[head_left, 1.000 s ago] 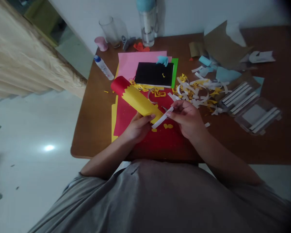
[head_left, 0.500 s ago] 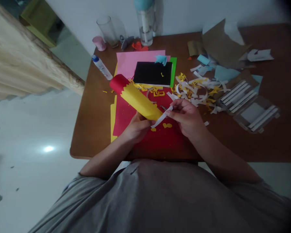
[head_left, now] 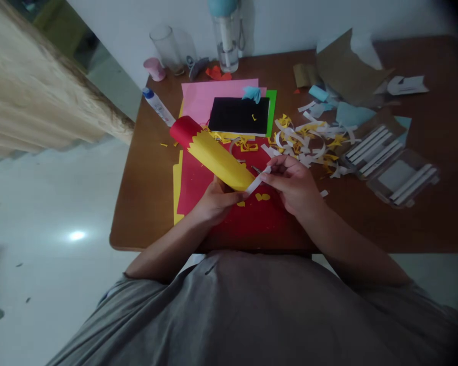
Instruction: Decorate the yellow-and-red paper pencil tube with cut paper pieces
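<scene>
Left hand (head_left: 216, 202) seemingly curled round a red-and-yellow tube (head_left: 218, 158), right hand (head_left: 294, 183) angled inward, pinched on a white strip (head_left: 257, 183).

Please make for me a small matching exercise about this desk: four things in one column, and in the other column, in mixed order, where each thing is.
Things
1. red-and-yellow paper roll
2. white strip between the hands
3. black rectangle
4. pink cup

Places
A. pinched by the right hand
B. beside the clear glass
C. held in the left hand
D. overlapping the pink paper

Right pairs: 1-C, 2-A, 3-D, 4-B
</scene>
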`<state>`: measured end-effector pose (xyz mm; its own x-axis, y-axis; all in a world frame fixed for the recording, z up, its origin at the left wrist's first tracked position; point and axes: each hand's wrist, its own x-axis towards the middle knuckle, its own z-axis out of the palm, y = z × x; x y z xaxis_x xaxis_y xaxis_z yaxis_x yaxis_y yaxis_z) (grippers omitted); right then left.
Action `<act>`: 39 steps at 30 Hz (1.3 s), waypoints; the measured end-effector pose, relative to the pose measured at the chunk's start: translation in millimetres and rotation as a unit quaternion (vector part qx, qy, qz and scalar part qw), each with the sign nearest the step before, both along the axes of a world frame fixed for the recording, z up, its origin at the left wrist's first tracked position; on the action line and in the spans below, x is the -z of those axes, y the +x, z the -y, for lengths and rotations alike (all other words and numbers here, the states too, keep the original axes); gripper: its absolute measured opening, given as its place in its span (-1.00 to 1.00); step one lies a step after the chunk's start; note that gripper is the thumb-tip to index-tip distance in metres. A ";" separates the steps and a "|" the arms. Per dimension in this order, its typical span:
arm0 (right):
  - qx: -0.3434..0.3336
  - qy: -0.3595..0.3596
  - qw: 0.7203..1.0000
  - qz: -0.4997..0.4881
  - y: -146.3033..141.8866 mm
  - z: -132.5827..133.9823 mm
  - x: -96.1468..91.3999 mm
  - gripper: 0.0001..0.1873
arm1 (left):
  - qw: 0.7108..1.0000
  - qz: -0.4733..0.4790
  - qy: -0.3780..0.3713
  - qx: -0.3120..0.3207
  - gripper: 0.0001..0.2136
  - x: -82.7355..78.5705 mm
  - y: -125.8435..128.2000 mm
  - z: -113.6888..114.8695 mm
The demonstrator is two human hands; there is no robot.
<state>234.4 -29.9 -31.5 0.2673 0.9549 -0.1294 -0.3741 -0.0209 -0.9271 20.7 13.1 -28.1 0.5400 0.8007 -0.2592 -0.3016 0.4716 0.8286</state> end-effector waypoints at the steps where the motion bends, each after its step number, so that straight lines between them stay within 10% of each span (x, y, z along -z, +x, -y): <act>1: -0.001 -0.002 1.000 0.001 0.1 0.0 0.4 -0.55 | 1.000 0.002 0.003 0.000 -0.23 0.5 -0.1 0.1; 39: 0.049 0.012 0.999 -0.010 3.2 1.4 -12.9 -0.48 | 0.999 0.007 -0.017 0.030 -0.40 2.1 -2.6 -1.7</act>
<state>237.6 -31.3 -18.6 0.3579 0.9270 -0.1124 -0.3912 0.0396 -0.9195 18.0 14.8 -30.2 0.5909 0.7574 -0.2779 -0.2833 0.5173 0.8075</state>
